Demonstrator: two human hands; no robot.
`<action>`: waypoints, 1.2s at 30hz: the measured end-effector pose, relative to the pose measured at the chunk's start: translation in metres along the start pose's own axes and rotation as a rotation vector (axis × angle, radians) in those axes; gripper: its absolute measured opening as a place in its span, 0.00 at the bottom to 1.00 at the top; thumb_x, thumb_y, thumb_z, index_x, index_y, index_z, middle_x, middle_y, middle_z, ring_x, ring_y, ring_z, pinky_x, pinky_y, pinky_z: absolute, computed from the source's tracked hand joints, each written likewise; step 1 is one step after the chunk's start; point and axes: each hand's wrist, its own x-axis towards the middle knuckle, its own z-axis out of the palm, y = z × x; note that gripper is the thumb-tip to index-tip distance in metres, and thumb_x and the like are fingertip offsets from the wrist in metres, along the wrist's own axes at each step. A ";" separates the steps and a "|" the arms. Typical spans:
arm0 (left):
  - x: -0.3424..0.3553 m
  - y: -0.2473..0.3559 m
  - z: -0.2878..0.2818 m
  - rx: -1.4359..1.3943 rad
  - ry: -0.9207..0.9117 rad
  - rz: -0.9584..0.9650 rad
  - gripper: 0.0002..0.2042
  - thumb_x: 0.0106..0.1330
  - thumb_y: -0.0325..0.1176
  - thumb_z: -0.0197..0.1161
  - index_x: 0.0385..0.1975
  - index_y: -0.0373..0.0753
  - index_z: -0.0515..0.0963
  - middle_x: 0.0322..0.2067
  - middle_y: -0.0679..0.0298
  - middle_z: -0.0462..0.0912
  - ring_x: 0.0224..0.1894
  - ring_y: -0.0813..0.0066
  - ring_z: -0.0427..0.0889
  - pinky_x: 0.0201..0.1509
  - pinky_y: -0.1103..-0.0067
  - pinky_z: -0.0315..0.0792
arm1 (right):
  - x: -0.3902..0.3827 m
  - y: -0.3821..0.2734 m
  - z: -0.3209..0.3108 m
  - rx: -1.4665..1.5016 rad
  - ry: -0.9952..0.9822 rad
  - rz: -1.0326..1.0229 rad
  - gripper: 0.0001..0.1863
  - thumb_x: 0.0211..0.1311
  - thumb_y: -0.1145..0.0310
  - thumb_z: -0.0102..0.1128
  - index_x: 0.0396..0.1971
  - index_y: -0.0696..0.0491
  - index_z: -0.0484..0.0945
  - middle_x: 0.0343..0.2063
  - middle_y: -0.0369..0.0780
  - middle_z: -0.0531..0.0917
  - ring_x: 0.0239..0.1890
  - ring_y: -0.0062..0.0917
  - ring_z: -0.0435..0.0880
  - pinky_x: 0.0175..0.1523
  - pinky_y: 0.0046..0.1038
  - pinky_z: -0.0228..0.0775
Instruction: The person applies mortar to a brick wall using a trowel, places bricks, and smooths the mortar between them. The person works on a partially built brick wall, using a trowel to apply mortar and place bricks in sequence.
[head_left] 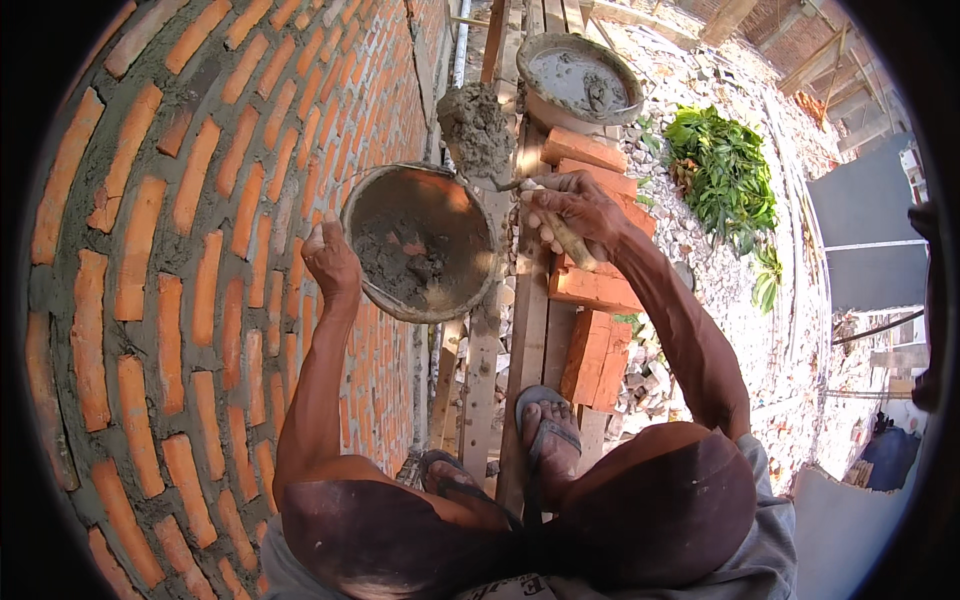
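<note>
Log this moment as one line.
left hand: at rim of bucket; right hand: gripping trowel by handle; mortar: heaped on trowel; bricks: lying at right

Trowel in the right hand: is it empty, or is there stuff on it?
Not empty: a thick grey lump of mortar sits on the trowel that the right hand holds.

Open-air building site, at a brick wall (204,178).
The place is shown by unplastered courses bedded in grey mortar (192,90), with timber planks (527,345) laid alongside. Mortar is also held in a round basin (562,112) and a bucket (472,262), and is heaped on a trowel (507,186). Loose orange bricks (598,290) are stacked nearby, and the sunlit ground is strewn with rubble (715,285).
</note>
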 end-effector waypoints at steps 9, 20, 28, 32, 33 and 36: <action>0.018 0.002 -0.012 0.099 -0.113 -0.110 0.23 0.67 0.45 0.55 0.53 0.32 0.68 0.43 0.60 0.69 0.45 0.70 0.70 0.50 0.65 0.72 | 0.023 -0.048 -0.057 0.050 0.120 0.057 0.13 0.70 0.68 0.46 0.44 0.63 0.69 0.23 0.41 0.77 0.18 0.22 0.77 0.21 0.25 0.78; 0.000 0.066 0.062 0.234 -0.284 0.550 0.18 0.71 0.43 0.51 0.33 0.30 0.74 0.20 0.60 0.65 0.24 0.73 0.61 0.29 0.70 0.64 | -0.090 0.021 0.025 0.531 -0.130 0.283 0.20 0.57 0.73 0.58 0.48 0.60 0.64 0.31 0.43 0.78 0.22 0.22 0.80 0.18 0.26 0.76; -0.013 0.069 0.089 0.155 -0.355 0.515 0.23 0.71 0.47 0.49 0.38 0.26 0.75 0.22 0.51 0.76 0.26 0.71 0.70 0.33 0.73 0.69 | -0.048 -0.014 0.014 -0.430 0.034 0.218 0.08 0.53 0.74 0.58 0.29 0.64 0.73 0.23 0.44 0.77 0.24 0.25 0.80 0.22 0.30 0.73; -0.021 0.087 0.093 0.041 -0.620 0.260 0.18 0.72 0.40 0.50 0.40 0.27 0.74 0.27 0.54 0.76 0.32 0.72 0.71 0.39 0.74 0.70 | -0.033 -0.031 0.035 -1.216 -0.096 -0.122 0.09 0.46 0.73 0.59 0.22 0.65 0.75 0.22 0.46 0.78 0.29 0.35 0.81 0.34 0.36 0.72; -0.020 0.091 0.092 0.046 -0.696 0.235 0.16 0.71 0.37 0.51 0.45 0.27 0.73 0.35 0.56 0.77 0.40 0.74 0.73 0.45 0.75 0.71 | -0.031 -0.033 0.044 -1.280 -0.174 -0.243 0.09 0.46 0.72 0.59 0.23 0.64 0.76 0.22 0.46 0.78 0.29 0.37 0.81 0.34 0.36 0.72; -0.020 0.102 0.094 0.192 -0.709 0.202 0.14 0.72 0.36 0.51 0.42 0.28 0.75 0.34 0.60 0.80 0.40 0.80 0.74 0.46 0.80 0.70 | -0.035 -0.036 0.069 -1.623 -0.438 -0.531 0.07 0.43 0.74 0.58 0.24 0.62 0.76 0.22 0.43 0.78 0.26 0.35 0.80 0.31 0.32 0.72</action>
